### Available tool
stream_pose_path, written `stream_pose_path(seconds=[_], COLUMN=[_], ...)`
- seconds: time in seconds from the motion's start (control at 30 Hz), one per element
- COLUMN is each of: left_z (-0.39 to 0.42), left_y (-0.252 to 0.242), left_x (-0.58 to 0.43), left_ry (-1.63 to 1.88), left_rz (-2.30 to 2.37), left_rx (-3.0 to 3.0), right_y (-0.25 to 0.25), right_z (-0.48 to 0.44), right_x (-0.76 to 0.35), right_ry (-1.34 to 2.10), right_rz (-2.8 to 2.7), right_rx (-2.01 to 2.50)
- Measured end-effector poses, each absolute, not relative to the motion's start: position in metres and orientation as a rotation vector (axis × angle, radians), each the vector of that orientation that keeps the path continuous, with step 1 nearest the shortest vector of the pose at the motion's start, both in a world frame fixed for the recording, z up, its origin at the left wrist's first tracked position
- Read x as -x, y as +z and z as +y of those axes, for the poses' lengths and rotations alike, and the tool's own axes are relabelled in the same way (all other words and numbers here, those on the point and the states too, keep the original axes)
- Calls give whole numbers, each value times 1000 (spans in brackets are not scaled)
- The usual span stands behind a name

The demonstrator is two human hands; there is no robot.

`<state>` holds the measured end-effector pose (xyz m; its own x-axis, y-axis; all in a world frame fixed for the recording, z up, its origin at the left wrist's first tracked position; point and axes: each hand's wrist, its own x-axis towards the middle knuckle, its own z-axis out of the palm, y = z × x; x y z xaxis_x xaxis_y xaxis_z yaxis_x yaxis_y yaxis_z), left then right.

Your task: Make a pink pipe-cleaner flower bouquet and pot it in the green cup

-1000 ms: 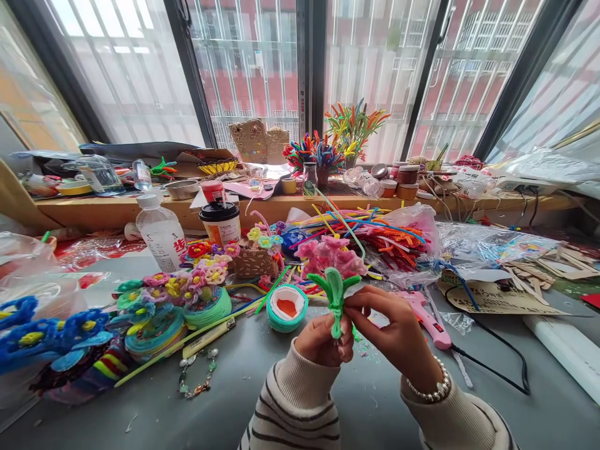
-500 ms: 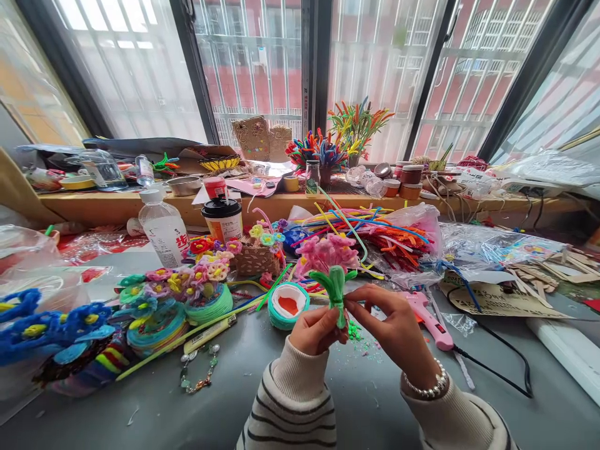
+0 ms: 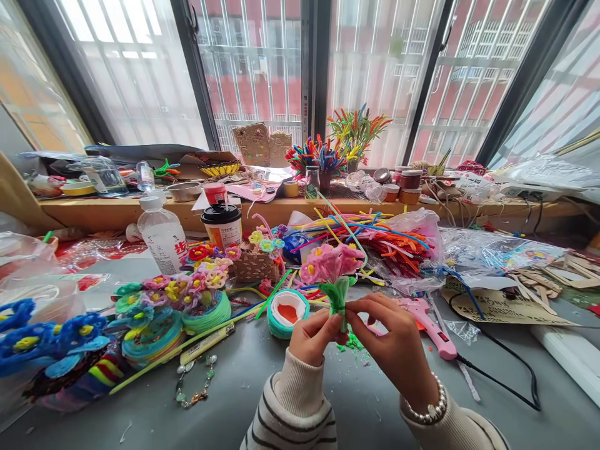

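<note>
Holding pink flowers (image 3: 332,262), grip of left hand (image 3: 312,336) on green stem (image 3: 337,306) – right hand (image 3: 387,326) seemingly pinching it

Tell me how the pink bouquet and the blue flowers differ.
The left hand holds the pink bouquet; no hand touches the blue flowers, at far left. The pink bouquet clusters tightly above green leaves; the blue flowers spread out in a row. Both look fuzzy, with yellow centres.

Grey tabletop (image 3: 232,381): open lane between bracelet (image 3: 179,386) and left sleeve (image 3: 293,409). Just beyond left hand (image 3: 313,335), teal-sided roll (image 3: 285,332) obstructs. Right side: glue gun (image 3: 435,335), black cord (image 3: 497,384) in way.
</note>
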<state>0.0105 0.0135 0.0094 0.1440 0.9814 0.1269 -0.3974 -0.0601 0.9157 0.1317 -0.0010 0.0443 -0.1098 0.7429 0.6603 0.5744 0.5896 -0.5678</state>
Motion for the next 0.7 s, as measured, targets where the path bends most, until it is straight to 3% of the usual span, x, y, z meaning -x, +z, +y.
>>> stream_pose_path(seconds=[0.3,0.7], left_z=[12,9], left_y=[15,13], left_x=[-10,-11], left_ry=[1168,938], left_rz=[690,368], left_rx=[-911,-925], right_y=[49,15], right_z=[4,23], right_x=[-149,-133], right_ry=[598,1733], right_rz=[-1864,-1133], right_rx=[965,620])
